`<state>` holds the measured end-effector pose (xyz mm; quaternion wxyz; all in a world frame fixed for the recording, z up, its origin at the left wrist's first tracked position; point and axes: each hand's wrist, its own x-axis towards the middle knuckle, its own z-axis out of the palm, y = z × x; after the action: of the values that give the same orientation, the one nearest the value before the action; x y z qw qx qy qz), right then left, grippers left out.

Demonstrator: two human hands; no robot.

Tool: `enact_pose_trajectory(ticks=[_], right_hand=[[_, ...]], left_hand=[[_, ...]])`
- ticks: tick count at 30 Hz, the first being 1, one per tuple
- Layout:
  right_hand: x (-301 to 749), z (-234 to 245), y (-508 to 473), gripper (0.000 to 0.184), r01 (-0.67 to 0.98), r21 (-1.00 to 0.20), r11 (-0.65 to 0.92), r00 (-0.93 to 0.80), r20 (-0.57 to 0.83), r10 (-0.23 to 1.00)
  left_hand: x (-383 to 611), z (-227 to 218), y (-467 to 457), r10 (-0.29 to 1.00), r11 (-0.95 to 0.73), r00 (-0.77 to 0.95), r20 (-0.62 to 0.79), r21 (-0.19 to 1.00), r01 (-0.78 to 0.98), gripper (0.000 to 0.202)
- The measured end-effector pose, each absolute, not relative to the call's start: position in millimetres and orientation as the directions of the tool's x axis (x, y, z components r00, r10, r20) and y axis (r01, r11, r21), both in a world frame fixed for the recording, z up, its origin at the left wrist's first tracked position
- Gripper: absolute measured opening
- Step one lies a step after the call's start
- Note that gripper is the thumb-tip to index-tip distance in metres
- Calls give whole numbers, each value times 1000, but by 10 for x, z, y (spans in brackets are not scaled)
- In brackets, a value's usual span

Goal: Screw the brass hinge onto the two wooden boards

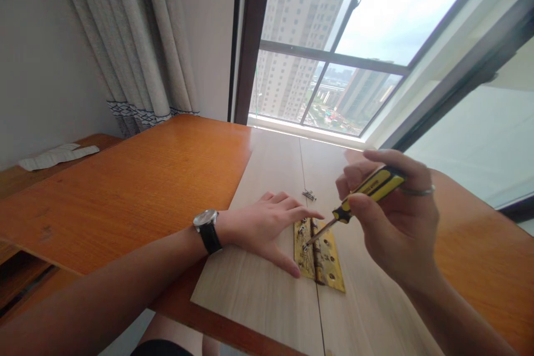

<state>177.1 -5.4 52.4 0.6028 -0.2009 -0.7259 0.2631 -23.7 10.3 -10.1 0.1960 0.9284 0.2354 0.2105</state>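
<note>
A brass-coloured butt hinge (329, 261) lies unfolded over the seam between two pale wood-grain boards (258, 289). My right hand (400, 222) grips a yellow and black screwdriver (377, 184) by its handle. The screwdriver slants down to the left, its tip at a screw (306, 246) in the hinge's left leaf. Spread flat on the left board, my left hand (262, 228) has its thumb and forefinger at the edges of that leaf. Holes show in the right leaf, with no screws in them. Beyond the hinge, several loose screws (309, 194) lie in a small pile near the seam.
The boards rest on an orange-brown wooden table (167, 178). A window (334, 55) stands at its far side, and a grey curtain (137, 39) hangs at the back left. Pale strips (58, 156) lie on a lower surface at the left.
</note>
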Motion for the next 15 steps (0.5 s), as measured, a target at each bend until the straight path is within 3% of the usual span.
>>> enact_pose_trajectory(ticks=[7,11,15], right_hand=[[1745,535,-93,40,-114,-656,746,-257,745,616],[1716,513,-110,36,-84,-635,768,-186,767,614],[1717,480,-117,39,-138,-632,763,-236,769,594]], left_hand=[[-244,-63,95,517,-811,806,289,465,354,85],[-252,-16,73,523,-805,808,272,469,364,62],[-251,-8,82,525,-808,795,303,472,354,35]])
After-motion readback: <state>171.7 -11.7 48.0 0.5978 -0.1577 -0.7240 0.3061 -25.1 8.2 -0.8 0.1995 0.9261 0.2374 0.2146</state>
